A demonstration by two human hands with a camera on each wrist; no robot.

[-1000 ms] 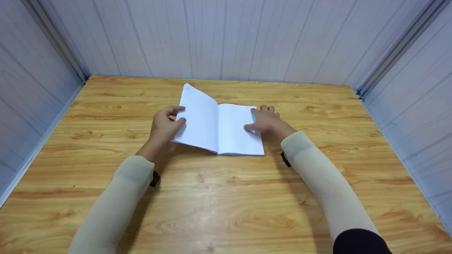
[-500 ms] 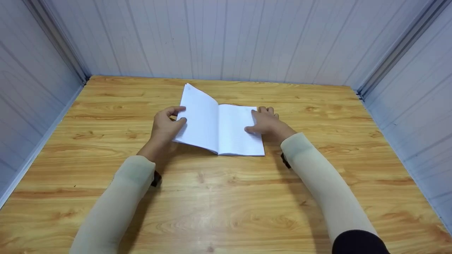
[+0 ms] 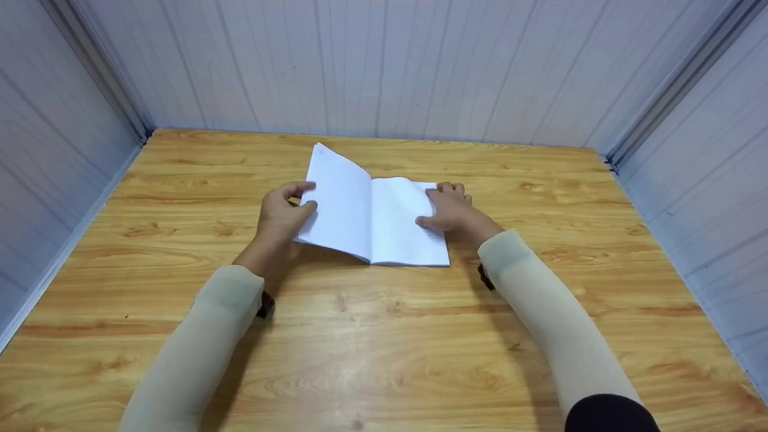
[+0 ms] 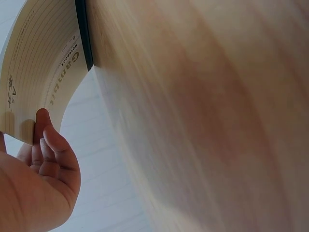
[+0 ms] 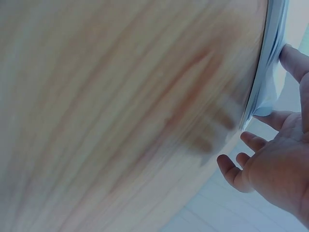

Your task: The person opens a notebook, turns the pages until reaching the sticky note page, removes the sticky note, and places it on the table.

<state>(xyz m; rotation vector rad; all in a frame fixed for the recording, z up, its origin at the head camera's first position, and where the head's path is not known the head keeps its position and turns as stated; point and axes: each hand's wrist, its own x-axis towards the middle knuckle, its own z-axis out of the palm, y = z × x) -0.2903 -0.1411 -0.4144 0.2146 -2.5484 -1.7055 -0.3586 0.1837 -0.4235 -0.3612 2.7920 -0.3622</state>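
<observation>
An open notebook (image 3: 396, 231) with white pages lies on the wooden table. My left hand (image 3: 281, 210) pinches its raised left half, thumb on the page and fingers behind. In the left wrist view that left hand (image 4: 43, 179) grips the edge of the bent cover (image 4: 43, 58), printed "Gambit NOTEBOOK". My right hand (image 3: 450, 207) is at the right page's outer edge, its thumb on the paper and forefinger near the upper corner. There the top page bulges up from the one below. The right wrist view shows the right hand (image 5: 275, 159) with thumb and forefinger apart, both touching paper.
The wooden table (image 3: 360, 348) extends around the notebook on all sides. A pale panelled wall (image 3: 384, 66) stands behind it, with side walls at left and right. Each wrist carries a small dark device beneath the sleeve.
The right page's top edge, flat before, now buckles upward near the corner, with the page beneath showing. My right hand has shifted very slightly; the left hand keeps its hold in place.
</observation>
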